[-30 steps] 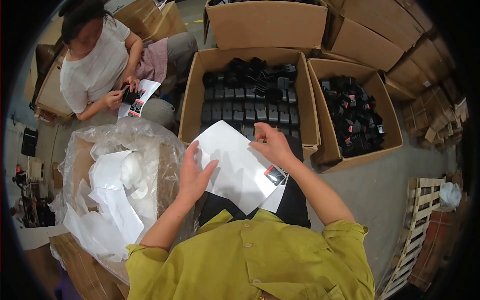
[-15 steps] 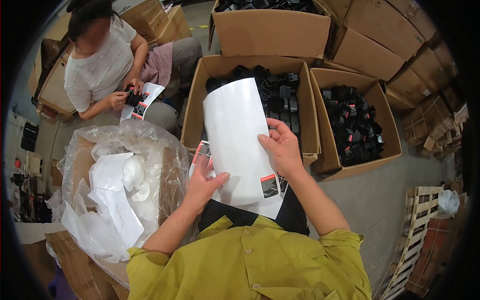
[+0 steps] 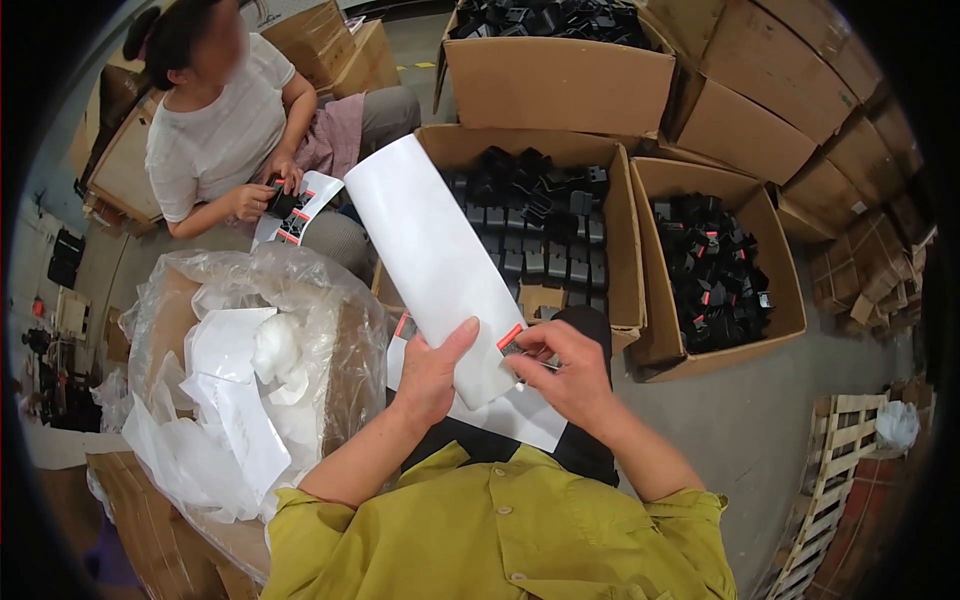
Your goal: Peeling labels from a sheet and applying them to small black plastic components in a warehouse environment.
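A long white backing sheet stands up in front of me, curling away over a box. My left hand grips its lower edge, thumb on the front. My right hand pinches a small red, black and grey sticker at the sheet's lower right corner. A second white sheet lies on my lap under both hands.
Open cardboard boxes of small black parts stand ahead and to the right. A plastic-lined box of crumpled white paper is at my left. A seated person handles stickers at the far left. A wooden pallet lies at the right.
The white sheet has been raised from lying flat on my lap to standing upright. My right hand has moved down to the sticker at its lower corner.
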A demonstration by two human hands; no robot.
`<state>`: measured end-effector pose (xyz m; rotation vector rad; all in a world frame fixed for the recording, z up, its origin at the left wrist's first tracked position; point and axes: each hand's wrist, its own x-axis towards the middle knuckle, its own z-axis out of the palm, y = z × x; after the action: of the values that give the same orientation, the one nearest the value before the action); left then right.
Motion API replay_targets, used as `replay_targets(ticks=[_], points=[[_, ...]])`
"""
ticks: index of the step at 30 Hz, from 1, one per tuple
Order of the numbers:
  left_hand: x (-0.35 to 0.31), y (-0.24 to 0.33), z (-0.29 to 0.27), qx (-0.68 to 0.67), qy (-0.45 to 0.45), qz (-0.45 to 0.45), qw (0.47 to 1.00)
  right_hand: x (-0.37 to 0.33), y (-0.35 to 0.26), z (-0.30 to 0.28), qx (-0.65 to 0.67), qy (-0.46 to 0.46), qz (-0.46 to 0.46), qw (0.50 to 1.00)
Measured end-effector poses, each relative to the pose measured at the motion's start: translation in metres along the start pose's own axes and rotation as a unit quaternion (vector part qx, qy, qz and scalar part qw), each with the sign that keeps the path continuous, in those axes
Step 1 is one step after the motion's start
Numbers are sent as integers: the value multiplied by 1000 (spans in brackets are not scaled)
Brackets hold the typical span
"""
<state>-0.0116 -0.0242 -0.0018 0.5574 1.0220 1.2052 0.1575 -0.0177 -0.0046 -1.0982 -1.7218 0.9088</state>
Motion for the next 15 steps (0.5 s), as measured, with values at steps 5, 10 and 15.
replay_targets(ticks=[5, 10, 15], points=[[-2, -1, 6, 19, -41, 6, 999, -1, -1, 7, 85, -27, 64, 994], [-1, 0, 4, 31, -39, 4, 999, 0, -1, 3, 106, -39, 53, 992], [1, -2, 3, 32, 38, 68, 996, 4, 16, -7, 150, 29, 135, 979]])
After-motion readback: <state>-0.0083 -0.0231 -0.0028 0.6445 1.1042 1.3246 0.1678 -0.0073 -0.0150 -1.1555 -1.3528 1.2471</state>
